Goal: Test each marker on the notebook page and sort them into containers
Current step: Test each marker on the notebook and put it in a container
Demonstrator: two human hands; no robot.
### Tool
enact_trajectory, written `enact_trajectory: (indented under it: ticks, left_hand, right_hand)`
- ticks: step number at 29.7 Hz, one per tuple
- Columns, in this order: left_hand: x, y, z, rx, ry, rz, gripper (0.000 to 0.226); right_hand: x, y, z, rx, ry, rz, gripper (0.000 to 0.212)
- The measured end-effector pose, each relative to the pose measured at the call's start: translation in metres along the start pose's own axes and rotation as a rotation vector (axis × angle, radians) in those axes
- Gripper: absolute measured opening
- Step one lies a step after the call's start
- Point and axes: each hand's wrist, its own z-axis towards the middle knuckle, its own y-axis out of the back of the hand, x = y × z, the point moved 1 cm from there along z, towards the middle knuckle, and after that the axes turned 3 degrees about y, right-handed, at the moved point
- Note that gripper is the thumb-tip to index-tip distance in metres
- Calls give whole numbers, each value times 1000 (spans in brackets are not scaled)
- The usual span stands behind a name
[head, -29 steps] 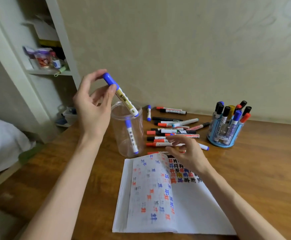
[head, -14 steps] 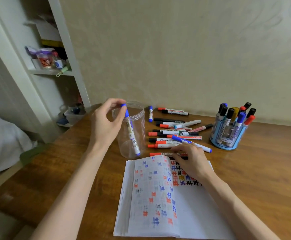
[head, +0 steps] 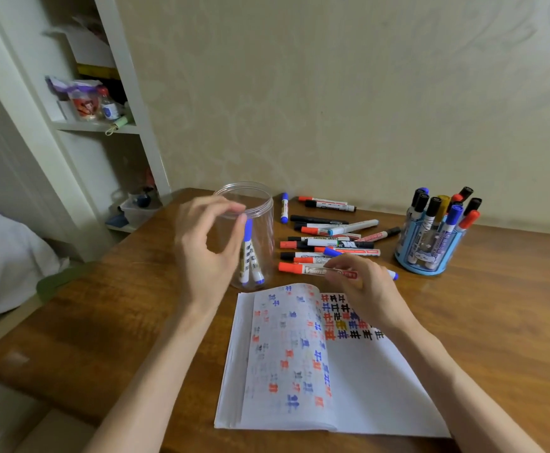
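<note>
On the wooden tabletop, the sorting looks well begun but far from finished. Two blue markers stand tilted inside the clear jar, a smooth, transparent plastic cylinder with a ridged open rim. A round blue holder at the right is already packed with upright markers capped in black, blue, red and yellow.

More than a dozen loose markers lie flat near the wall between the two containers, slim white or black barrels with red, black or blue caps, so most of the testing seems left to do.

The notebook lies open in front, its thin matte paper covered along the top with bold red, blue, black and yellow test marks. The turned leaf bows upward and shows ink bleeding through.

The left hand hovers just in front of the jar's rim, its grip slack, fingers loosely curved around nothing. The right hand reaches into the pile, its grip pinching the barrel of a red marker that lies on the wood, likely the next one for testing.
</note>
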Motion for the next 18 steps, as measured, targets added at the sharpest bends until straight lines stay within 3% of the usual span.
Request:
enact_trajectory:
  ticks: [3, 7, 9, 13, 15, 18]
  left_hand:
    - [-11, -10, -30, 249, -100, 33, 27]
    - [-22, -28, -53, 646, -25, 88, 47]
    - [-30, -34, -56, 725, 47, 61, 39]
    - [-49, -48, -60, 901, 159, -89, 49]
    - [-60, -58, -64, 942, 131, -138, 42]
    - [-70, -68, -70, 949, 123, -200, 37]
  right_hand:
    - [2, 7, -11, 24, 42, 48, 18]
    - [-1, 19, -30, 3, 83, 134, 15]
    - [-2, 29, -41, -21, 52, 285, 20]
    - [-6, 45, -62, -96, -276, 830, 39]
    - [-7, 45, -69, -100, -334, 920, 44]
    - [-5, 40, -76, -136, -348, 889, 27]
